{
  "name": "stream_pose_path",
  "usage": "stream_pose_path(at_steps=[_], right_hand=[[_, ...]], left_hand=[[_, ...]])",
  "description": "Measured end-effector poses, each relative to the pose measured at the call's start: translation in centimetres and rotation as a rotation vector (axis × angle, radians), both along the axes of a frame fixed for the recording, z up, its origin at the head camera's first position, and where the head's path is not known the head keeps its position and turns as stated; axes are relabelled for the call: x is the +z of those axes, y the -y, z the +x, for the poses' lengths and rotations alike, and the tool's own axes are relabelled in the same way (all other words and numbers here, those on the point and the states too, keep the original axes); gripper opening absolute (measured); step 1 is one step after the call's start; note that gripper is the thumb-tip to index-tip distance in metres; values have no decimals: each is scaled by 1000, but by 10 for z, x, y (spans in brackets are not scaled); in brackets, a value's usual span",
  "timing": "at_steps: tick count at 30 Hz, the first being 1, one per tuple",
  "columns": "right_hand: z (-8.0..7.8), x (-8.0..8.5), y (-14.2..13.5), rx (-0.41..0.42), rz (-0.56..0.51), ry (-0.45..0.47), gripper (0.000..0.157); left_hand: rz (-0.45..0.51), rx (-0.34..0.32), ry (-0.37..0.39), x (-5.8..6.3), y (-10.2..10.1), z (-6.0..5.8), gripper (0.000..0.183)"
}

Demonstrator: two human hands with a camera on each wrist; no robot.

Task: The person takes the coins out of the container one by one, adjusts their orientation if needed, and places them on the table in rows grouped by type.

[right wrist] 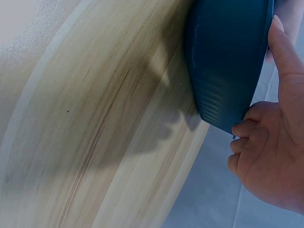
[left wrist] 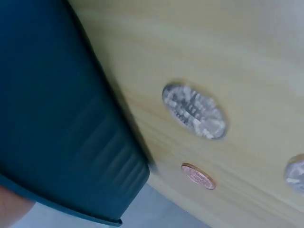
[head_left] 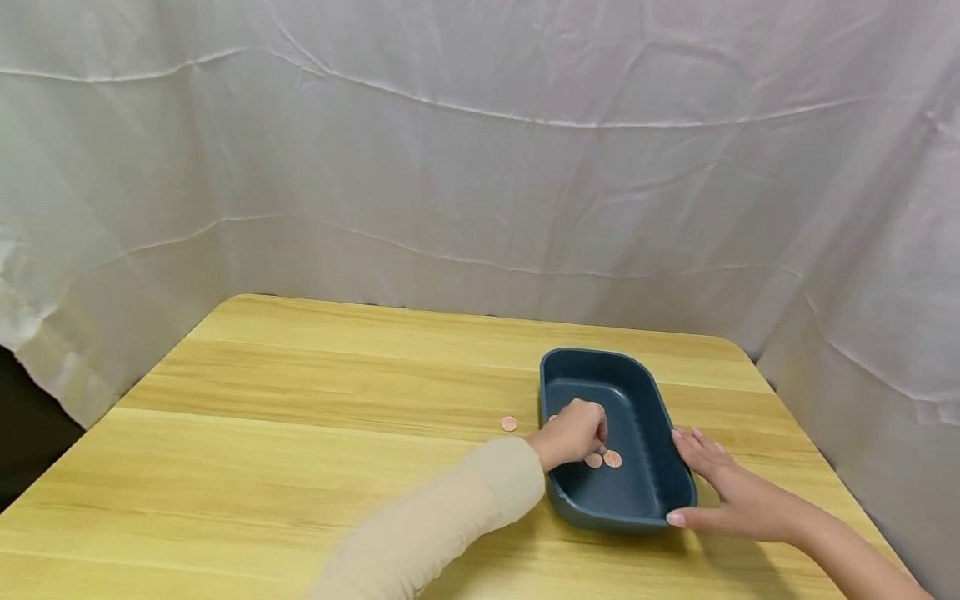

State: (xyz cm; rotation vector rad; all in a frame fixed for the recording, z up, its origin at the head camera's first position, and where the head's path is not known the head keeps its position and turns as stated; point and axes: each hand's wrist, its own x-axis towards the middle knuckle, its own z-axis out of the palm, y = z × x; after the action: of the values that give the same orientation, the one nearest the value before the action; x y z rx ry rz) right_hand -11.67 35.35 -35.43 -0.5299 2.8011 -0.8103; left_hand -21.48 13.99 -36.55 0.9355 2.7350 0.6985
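Note:
A dark teal tray (head_left: 637, 433) with rounded corners stands on the wooden table. My left hand (head_left: 573, 432) reaches down into it with bent fingers, its fingertips right above two copper coins (head_left: 612, 459) on the tray floor. Whether a coin is between those fingertips is hidden. My right hand (head_left: 723, 492) rests along the tray's right side, thumb at the near corner and the other fingers spread farther up the edge. Outside the tray's left wall lies a penny (head_left: 509, 423). A silver coin (left wrist: 194, 111) lies on the table in the left wrist view.
Part of another silver coin (left wrist: 296, 174) shows at the edge of the left wrist view. The wooden table (head_left: 300, 483) has rounded far corners. White cloth (head_left: 480, 192) hangs behind it and along both sides.

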Motion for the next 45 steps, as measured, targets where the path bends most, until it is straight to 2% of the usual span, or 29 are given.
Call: stream_pose_path(at_steps=[3, 7, 9, 11, 15, 20, 23, 29, 34, 37, 45], right_hand=[[0, 0, 1, -5, -23, 21, 93], [-1, 0, 3, -3, -19, 24, 93], [-1, 0, 3, -4, -20, 22, 93], [-1, 0, 3, -10, -28, 25, 94], [-1, 0, 2, -13, -32, 24, 94], [0, 1, 2, -18, -23, 28, 94], [0, 1, 2, -18, -36, 39, 93], [-1, 3, 4, -10, -7, 39, 94], [-1, 5, 3, -11, 23, 22, 94], [-1, 5, 3, -13, 33, 15, 95], [-1, 5, 2, -12, 29, 25, 95]], left_hand=[[-124, -3, -13, -3, -5, -2, 11], [-211, -12, -47, -8, -9, -3, 14], [-235, 6, -52, -10, -11, -3, 11], [-244, 33, -42, -11, -12, -3, 16], [-262, 71, -26, -12, -14, -4, 39], [-263, 65, -45, -12, -15, -3, 46], [-257, 57, -77, -11, -13, -3, 40], [-179, 22, -71, -4, -8, -2, 11], [-93, -4, -21, 5, -2, -1, 14], [-43, -31, -23, 10, 3, 0, 10], [116, -79, -4, 19, 16, 2, 17]])
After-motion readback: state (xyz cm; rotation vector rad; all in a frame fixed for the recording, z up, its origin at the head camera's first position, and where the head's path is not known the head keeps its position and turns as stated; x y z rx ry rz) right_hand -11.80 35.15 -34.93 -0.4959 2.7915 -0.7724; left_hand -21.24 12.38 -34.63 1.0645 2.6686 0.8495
